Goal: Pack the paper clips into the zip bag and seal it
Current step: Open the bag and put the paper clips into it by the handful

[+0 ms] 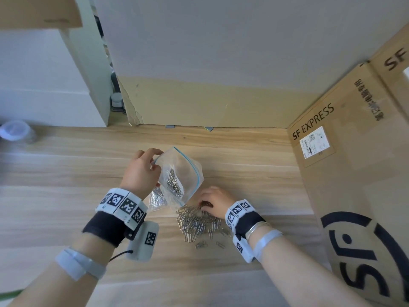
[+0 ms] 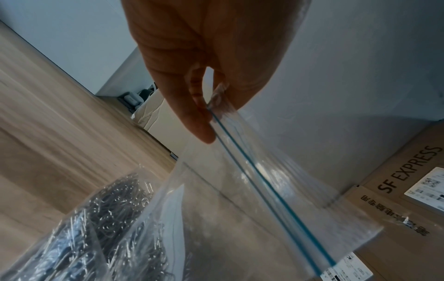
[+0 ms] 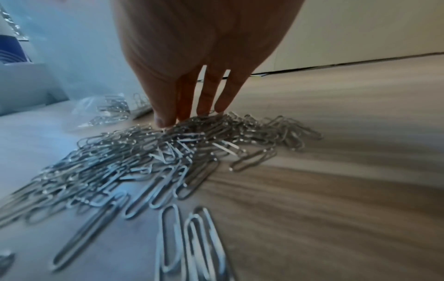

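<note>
Your left hand is pinching the clear zip bag by its blue-striped rim, keeping the mouth open above the worktop. Your right hand's extended fingers are touching, not yet gripping, the shiny wire paper clips heaped mid-worktop.

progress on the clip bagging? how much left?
Partly done: some clips already sit in the zip bag, which the left hand pinches by its rim, mouth unsealed. The right hand has its fingertips on the loose pile on the table. Left: most of that pile, then sealing.
</note>
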The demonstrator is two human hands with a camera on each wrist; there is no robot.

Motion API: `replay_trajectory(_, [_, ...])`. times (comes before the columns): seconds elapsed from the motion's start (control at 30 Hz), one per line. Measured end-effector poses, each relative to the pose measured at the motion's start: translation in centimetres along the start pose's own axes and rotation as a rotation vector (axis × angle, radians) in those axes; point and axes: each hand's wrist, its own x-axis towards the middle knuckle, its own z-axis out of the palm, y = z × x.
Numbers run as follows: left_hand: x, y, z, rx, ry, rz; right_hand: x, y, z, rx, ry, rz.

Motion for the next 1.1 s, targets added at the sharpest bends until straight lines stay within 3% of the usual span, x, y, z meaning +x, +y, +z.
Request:
replay_trajectory(0.1, [-0.1,0.0,0.0,-0.002,-0.001,0.002,-0.1,-1.5,0.3,-0.069,-0.016,-0.115])
replay_trajectory(0.23, [-0.3,0.1,0.0,0.005,-0.002,0.006,0.8,-4.9,1.5,-0.315,-0.197,-0.309])
replay_trajectory(0.37, [-0.5,0.1,-0.1,0.007,-0.003,0.005,1.1,-5.4,2.2,-0.350,-0.183,-0.399])
replay_trajectory(0.47, [-0.5,0.0,0.0,-0.017,0.011,0.005,0.7,-4.0,1.6,-0.299,-0.170,-0.358])
replay_trajectory(0.63, [-0.8,-0.1,0.0,-0.046,0.013,0.008,-1.2,-0.9,0.2,-0.233,-0.131,-0.141])
replay_trajectory(0.73, [-1.0,-0.1,0.0,-0.057,0.005,0.006,-2.4,0.2,0.3,-0.104,-0.018,0.171])
replay_trajectory(0.83, [-1.1,0.0,0.1,-0.054,-0.003,0.011,-3.2,0.7,1.5,-0.030,-0.070,0.405])
replay_trajectory(0.97, [-1.2,0.0,0.1,-0.047,-0.006,0.017,-3.3,0.1,3.2,-0.197,-0.091,0.298])
replay_trajectory(1.1, [-1.2,-0.2,0.0,-0.024,-0.001,0.012,-3.1,-0.1,3.3,-0.018,-0.020,0.191])
